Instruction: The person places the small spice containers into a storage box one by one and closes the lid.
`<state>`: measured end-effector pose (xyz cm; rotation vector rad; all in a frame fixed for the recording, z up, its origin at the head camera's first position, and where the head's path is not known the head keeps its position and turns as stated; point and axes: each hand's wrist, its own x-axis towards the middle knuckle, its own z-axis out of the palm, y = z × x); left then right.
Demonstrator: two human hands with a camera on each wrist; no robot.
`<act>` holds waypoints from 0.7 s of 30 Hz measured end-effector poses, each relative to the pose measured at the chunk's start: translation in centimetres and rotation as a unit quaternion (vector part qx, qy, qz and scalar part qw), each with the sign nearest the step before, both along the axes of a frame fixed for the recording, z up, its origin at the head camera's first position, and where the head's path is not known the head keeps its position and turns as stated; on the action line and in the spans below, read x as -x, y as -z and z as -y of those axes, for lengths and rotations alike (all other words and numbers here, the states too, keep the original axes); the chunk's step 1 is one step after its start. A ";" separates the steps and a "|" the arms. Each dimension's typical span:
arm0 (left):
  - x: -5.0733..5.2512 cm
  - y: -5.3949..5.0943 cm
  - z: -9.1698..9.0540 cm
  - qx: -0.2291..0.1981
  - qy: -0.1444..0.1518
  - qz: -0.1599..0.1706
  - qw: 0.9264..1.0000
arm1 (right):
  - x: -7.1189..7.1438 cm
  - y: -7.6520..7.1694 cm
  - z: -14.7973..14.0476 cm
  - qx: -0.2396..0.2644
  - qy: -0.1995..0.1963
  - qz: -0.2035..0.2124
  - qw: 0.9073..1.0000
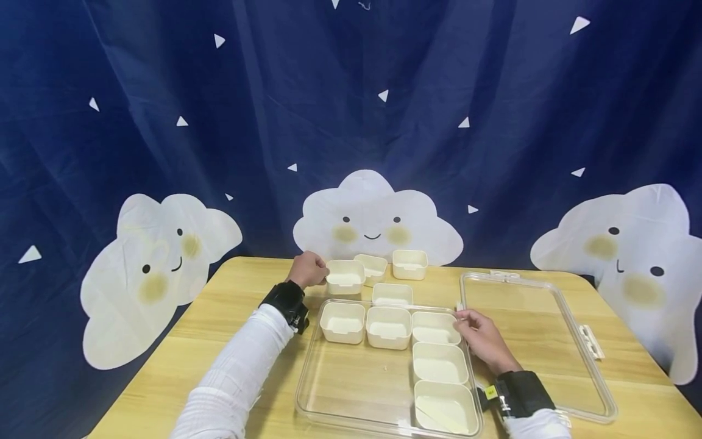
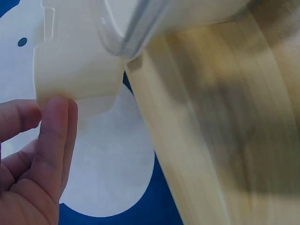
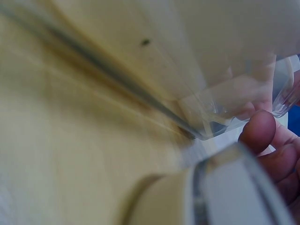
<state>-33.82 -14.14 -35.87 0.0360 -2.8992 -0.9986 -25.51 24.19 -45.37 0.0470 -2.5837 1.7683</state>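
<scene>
Nearest lies a white, wrinkled sleeve (image 1: 230,378); beyond the transparent box (image 1: 356,384), the left hand (image 1: 309,269) pinches a cream plastic bin (image 1: 345,282) by its left side, fingers together. Smooth and round-cornered, the bin should handle light, stiff, slightly slippery (its rim offers purchase). The right hand (image 1: 485,341) touches the box's right side; whether its fingers clamp, I cannot tell.

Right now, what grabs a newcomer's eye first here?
Probably the dark blue curtain filling the background, with a smiling cloud in the middle, behind the table's far edge. Next, the clear box at the front, five cream cups lining its far and right sides. Beyond its far-left corner, the left hand pinches another cup; the right hand is at the box's right edge.
</scene>
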 end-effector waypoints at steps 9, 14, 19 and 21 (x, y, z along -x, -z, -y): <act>-0.8 -1.4 -0.2 -0.016 0.012 -0.023 1.000 | 0.0 0.0 0.0 0.001 -0.002 0.002 1.000; -1.3 -2.1 -0.3 -0.038 0.012 -0.029 0.999 | 0.0 -0.2 0.0 0.001 -0.001 0.003 1.000; -1.9 -2.4 -0.4 -0.040 0.010 -0.028 0.999 | -0.1 -0.2 0.1 0.003 0.000 0.007 1.000; -2.2 -2.5 -0.4 -0.046 0.012 -0.030 0.998 | -0.1 -0.2 0.1 0.006 0.001 0.008 1.000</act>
